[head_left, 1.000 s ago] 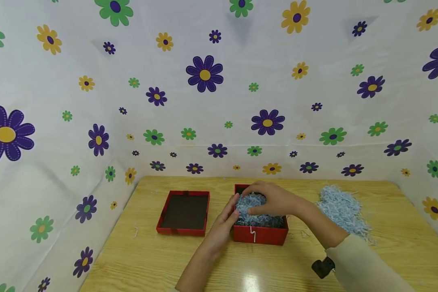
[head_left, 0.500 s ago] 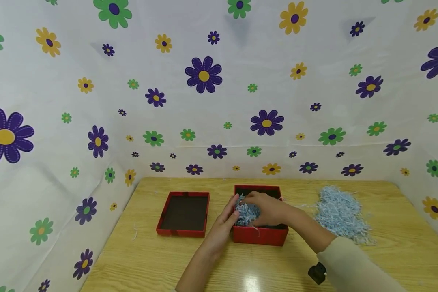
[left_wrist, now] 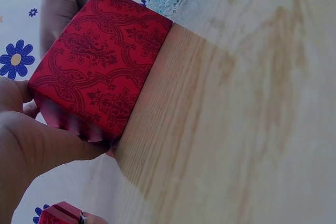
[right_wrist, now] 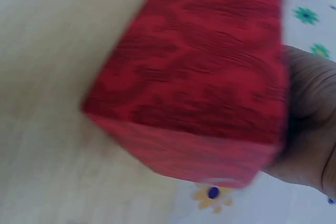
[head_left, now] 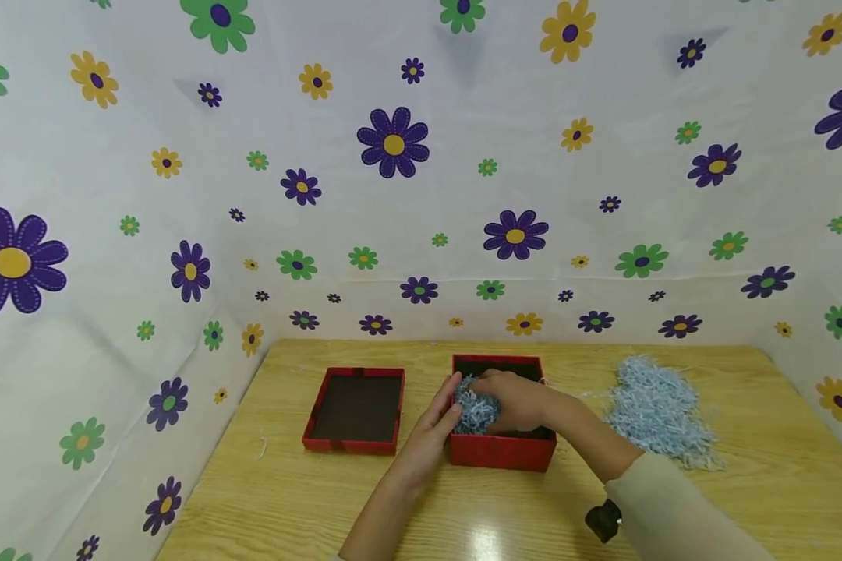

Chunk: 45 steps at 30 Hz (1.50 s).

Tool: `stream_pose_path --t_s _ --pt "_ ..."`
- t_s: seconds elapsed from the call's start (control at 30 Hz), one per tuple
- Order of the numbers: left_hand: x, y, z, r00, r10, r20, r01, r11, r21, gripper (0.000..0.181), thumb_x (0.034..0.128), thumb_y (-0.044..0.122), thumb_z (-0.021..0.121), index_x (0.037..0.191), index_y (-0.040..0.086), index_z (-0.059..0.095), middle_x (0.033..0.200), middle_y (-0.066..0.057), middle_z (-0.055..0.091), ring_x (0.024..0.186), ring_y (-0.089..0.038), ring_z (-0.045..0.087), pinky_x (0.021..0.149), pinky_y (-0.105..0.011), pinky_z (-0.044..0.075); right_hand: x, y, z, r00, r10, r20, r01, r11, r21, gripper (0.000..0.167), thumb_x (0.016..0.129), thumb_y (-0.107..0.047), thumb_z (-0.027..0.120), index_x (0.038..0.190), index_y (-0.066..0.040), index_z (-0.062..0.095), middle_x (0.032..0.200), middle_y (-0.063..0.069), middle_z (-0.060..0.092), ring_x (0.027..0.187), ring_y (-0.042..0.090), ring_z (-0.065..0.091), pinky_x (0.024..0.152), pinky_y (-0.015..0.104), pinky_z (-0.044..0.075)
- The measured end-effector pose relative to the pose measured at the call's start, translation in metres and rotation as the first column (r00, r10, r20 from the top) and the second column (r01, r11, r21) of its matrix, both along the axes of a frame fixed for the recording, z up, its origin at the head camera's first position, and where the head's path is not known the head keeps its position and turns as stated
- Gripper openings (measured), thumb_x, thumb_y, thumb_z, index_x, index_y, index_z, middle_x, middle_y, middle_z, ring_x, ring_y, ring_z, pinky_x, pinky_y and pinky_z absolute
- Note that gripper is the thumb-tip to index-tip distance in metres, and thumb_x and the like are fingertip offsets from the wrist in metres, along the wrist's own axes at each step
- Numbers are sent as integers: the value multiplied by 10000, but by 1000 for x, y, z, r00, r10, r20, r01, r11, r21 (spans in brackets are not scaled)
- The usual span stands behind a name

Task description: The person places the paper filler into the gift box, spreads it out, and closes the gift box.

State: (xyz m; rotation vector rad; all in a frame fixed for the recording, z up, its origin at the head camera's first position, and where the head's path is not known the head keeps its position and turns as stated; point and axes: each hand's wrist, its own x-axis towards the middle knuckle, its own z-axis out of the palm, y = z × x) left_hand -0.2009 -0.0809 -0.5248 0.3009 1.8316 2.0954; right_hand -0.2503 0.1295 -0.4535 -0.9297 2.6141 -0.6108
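Observation:
In the head view a red box point(head_left: 502, 453) stands on the table, its dark inside showing at the back. A bunch of light-blue shredded paper point(head_left: 475, 413) lies against its left wall inside. My right hand point(head_left: 522, 401) reaches into the box with curled fingers gripping this bunch; some fingertips are hidden. My left hand point(head_left: 426, 436) holds the left wall near the rim. In the left wrist view the left hand point(left_wrist: 42, 145) lies along the side of the patterned box point(left_wrist: 105, 61). The right wrist view shows the box point(right_wrist: 194, 61) blurred, with part of the right hand point(right_wrist: 312, 124) behind it.
A shallow red lid point(head_left: 351, 446) with a dark inside lies to the left on the wooden table point(head_left: 267, 506). A loose pile of light-blue shredded paper point(head_left: 659, 413) sits at the right. Flower-printed cloth point(head_left: 463, 195) hangs behind and on both sides.
My right hand has gone down into the box and drawn the shredded paper toward the left wall. More dark interior shows. A pale strand has left the front wall. The left hand stays put.

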Motion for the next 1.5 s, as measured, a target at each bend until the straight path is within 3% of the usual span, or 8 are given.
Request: stream_pose_path --t_s 0.2,0.3,0.53,0.67,0.97,1.07,1.3,1.5 --pt "-1 0 0 1000 5 -2 -5 1000 -9 527 1152 343 447 1651 447 314 1779 32 55 1631 -327 -31 1238 -720 -24 -11 17 22 999 -2 35 11 963 -269 478 919 -133 838 1362 -59 674 1370 154 661 1253 387 631 1046 545 543" --pt "-2 1 -1 1000 6 -3 -6 1000 -6 527 1152 342 446 1652 440 316 1779 26 57 1632 -320 -30 1243 -711 -27 -17 21 24 985 9 171 59 919 -389 338 986 -90 750 1305 -6 678 1263 189 695 1114 362 688 959 480 600" --pt "1 1 -1 1000 6 11 -6 1000 -9 530 1152 339 440 1661 416 312 1782 26 42 1630 -348 -31 1239 -718 -26 -24 17 6 777 31 629 263 891 -370 315 1047 -134 673 1331 0 654 1243 157 693 1076 332 721 942 490 608" --pt "1 0 -1 1000 3 12 -3 1000 -3 533 1156 321 437 1666 403 307 1780 36 47 1630 -337 -35 1249 -701 -19 -29 8 -2 731 -45 681 327 899 -292 353 1036 -158 687 1362 -30 650 1203 119 678 1006 273 671 893 459 608" --pt "1 -1 -3 1000 -5 9 5 1000 1 535 1161 307 423 1667 421 291 1776 65 40 1628 -332 -49 1241 -712 -26 -43 -6 -19 687 -130 715 364 913 -183 426 976 -70 700 1390 7 632 1145 108 669 1009 244 574 883 388 553" --pt "1 0 -4 1000 -6 6 6 1000 5 539 1161 306 424 1671 411 287 1778 53 37 1627 -339 -48 1243 -709 -22 -44 -6 -20 700 -140 700 352 920 -169 417 971 -77 710 1377 -12 647 1168 101 681 1030 245 582 876 385 546" --pt "1 1 -3 1000 11 -1 -11 1000 -5 527 1153 332 439 1658 425 316 1780 32 56 1630 -329 -34 1246 -705 -22 -47 8 11 746 -68 663 283 933 -222 291 988 -98 718 1268 -23 689 1173 134 713 1013 292 674 833 466 628" --pt "1 1 -2 1000 19 -5 -20 1000 -20 530 1151 325 447 1659 411 324 1783 5 61 1630 -343 -36 1238 -718 -25 -52 20 33 699 54 713 165 958 -234 267 988 -47 726 1237 45 697 1164 211 731 1056 364 735 930 512 613"
